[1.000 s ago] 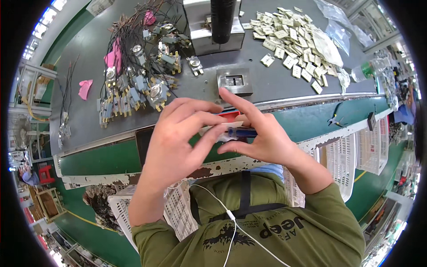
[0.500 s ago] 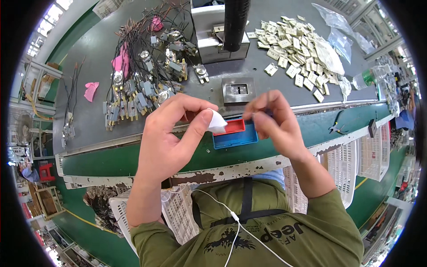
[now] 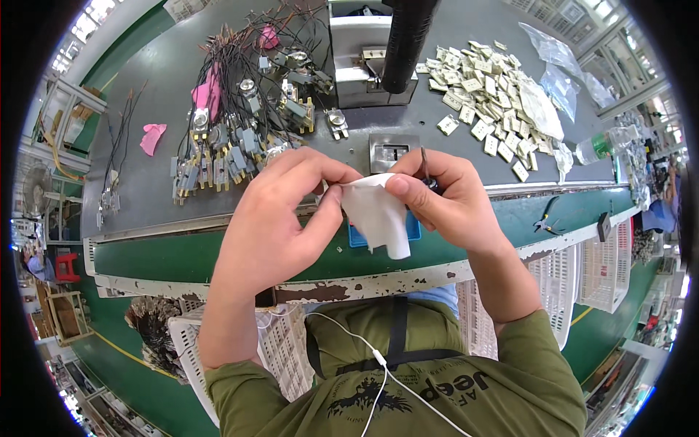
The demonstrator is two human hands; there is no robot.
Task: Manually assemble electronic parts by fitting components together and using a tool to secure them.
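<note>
Left hand (image 3: 284, 215) and right hand (image 3: 455, 204) pinched white cloth (image 3: 377, 218) by top edge, each grip narrow; cloth hung between them, partly hiding blue tray (image 3: 414, 227). Right hand also held dark tool (image 3: 432, 183). Metal block (image 3: 377, 154) sat on table (image 3: 156, 186) beyond hands; pliers (image 3: 544, 223) lay rightward.

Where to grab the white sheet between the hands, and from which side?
Probably pinch the loose lower edge of the white sheet, coming from the wearer's side. The left hand and right hand already take up its upper edge; the lower part hangs free, with a blue tray partly hidden behind it. It looks thin and limp, so a flat pinch suits.
</note>
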